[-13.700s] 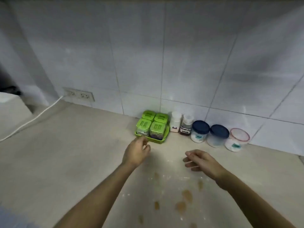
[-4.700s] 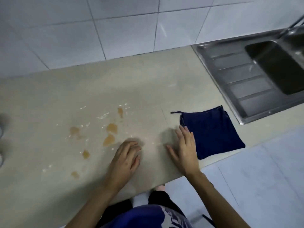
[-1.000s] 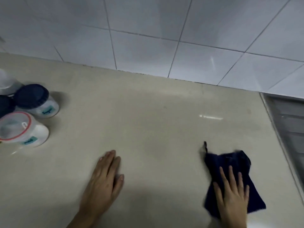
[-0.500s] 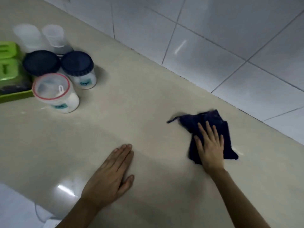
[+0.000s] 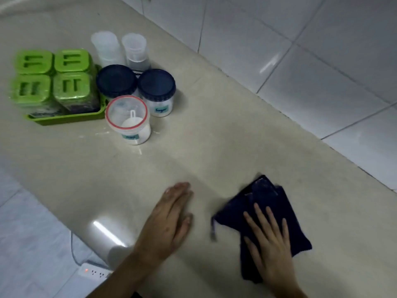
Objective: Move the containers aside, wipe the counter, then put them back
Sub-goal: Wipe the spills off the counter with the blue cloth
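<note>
My right hand [image 5: 271, 246] presses flat on a dark blue cloth [image 5: 268, 203] lying on the beige counter [image 5: 214, 134]. My left hand [image 5: 169, 220] rests flat on the bare counter, fingers together, holding nothing. At the upper left stands a cluster of containers: a green tray [image 5: 64, 119] with several green-lidded boxes, two jars with dark blue lids [image 5: 117, 80] [image 5: 156, 83], a red-rimmed clear jar [image 5: 127, 117] with white powder and a scoop, and two small white-capped bottles [image 5: 106, 47] [image 5: 135, 50].
A white tiled wall [image 5: 300, 61] borders the counter's far side. The counter's near edge runs diagonally at lower left, with the floor below and a white power strip [image 5: 94, 273] and its cable on it.
My right hand has slid the cloth back toward me and to the right across the counter. The view has swung left, so the whole cluster of containers now shows.
</note>
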`<state>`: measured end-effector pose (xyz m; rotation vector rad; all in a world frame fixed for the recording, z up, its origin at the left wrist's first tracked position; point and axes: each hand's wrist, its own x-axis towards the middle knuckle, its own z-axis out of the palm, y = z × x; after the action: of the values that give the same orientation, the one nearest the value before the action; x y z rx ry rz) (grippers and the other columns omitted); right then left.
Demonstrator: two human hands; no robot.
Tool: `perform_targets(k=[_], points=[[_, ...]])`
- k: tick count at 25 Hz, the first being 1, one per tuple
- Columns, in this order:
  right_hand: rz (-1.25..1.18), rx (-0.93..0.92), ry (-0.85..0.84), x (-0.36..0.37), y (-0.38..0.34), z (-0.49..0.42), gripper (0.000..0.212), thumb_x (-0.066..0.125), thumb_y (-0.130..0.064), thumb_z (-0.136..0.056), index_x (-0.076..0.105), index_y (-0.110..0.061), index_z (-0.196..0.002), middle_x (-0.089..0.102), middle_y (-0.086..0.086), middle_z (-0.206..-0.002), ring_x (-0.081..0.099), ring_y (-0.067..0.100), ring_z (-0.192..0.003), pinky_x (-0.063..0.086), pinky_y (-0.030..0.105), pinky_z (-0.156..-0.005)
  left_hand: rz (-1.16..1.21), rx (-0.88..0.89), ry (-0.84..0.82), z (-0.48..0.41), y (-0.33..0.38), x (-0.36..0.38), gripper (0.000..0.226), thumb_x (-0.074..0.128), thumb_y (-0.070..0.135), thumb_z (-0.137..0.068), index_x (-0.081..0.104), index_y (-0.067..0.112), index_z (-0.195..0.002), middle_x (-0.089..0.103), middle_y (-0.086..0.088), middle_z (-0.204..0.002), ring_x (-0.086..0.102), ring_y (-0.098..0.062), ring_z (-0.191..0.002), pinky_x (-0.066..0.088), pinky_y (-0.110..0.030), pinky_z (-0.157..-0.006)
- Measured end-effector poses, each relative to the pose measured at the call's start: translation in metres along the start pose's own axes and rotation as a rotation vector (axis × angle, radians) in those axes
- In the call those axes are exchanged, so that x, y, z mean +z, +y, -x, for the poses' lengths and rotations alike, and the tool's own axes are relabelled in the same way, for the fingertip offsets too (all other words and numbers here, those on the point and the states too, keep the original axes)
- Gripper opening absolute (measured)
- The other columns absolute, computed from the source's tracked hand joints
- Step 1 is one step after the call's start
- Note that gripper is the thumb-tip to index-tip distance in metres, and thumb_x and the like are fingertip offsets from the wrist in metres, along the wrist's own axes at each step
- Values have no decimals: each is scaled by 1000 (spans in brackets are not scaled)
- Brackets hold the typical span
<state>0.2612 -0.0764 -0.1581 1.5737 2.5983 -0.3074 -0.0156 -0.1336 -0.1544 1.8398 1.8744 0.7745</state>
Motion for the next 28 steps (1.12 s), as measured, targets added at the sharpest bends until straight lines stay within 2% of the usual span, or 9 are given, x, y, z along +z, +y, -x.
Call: perform_targets(k=[2,6,8,12,15,17,20,23,28], points=[[4,145,-1,-7,22,-15,58,15,-59,-95,22,-38,-148,17,-6,-159,7,18,-148,9,54,-115,-128,28,13,3,-39,-28,51,56,20,-88,47,5,-136,41,-8,-150,34,-20,-142,22,-37,-120],[-130,685,65,-14,-3,-69,57,33,-48,-96,22,-33,-150,8,-4,-163,-1,28,-149,0,64,-115,-268,-78,-2,6,-92,-66,58,48,30,-91,41,1,-140,37,-13,-151,32,-26,-142,18,-38,-121],[-99,626,81,-13,-49,-93,57,32,-52,-96,31,-28,-148,9,-2,-163,-1,33,-149,-1,64,-115,-271,-107,0,5,-90,-62,58,48,31,-90,42,-1,-138,39,-16,-149,33,-27,-141,19,-39,-120],[36,70,132,-1,-167,-140,58,29,-53,-93,32,-31,-147,24,4,-159,15,40,-146,9,66,-114,-267,-96,12,3,-92,-65,61,50,31,-89,40,-1,-139,38,-16,-151,27,-23,-144,16,-36,-121],[51,-179,100,-5,-162,-169,54,32,-48,-95,27,-36,-148,24,0,-159,17,30,-147,19,58,-116,-267,-102,-8,1,-91,-66,63,48,33,-89,37,0,-141,36,-16,-152,24,-22,-144,10,-33,-122],[44,-113,114,-12,-107,-162,53,32,-44,-96,29,-32,-148,23,0,-159,17,26,-148,21,54,-117,-225,-103,-7,2,-92,-64,62,47,32,-89,37,0,-141,36,-17,-152,25,-24,-144,12,-34,-122],[-73,382,171,-22,-33,-124,57,34,-43,-94,36,-22,-146,24,7,-159,16,31,-147,19,58,-116,-207,-72,17,2,-97,-63,61,47,29,-88,39,-3,-140,38,-18,-150,28,-28,-144,18,-39,-121],[-121,774,149,-16,-47,-101,56,35,-47,-97,39,-18,-144,19,2,-161,9,31,-148,10,61,-116,-181,-56,36,3,-100,-60,62,47,29,-88,37,-3,-140,37,-19,-150,27,-28,-144,15,-38,-122],[20,267,143,12,-172,-89,53,30,-52,-95,34,-34,-145,27,-1,-159,19,33,-146,15,61,-116,-155,-82,11,4,-100,-63,64,47,30,-88,33,2,-143,33,-15,-153,21,-22,-146,8,-33,-123]])
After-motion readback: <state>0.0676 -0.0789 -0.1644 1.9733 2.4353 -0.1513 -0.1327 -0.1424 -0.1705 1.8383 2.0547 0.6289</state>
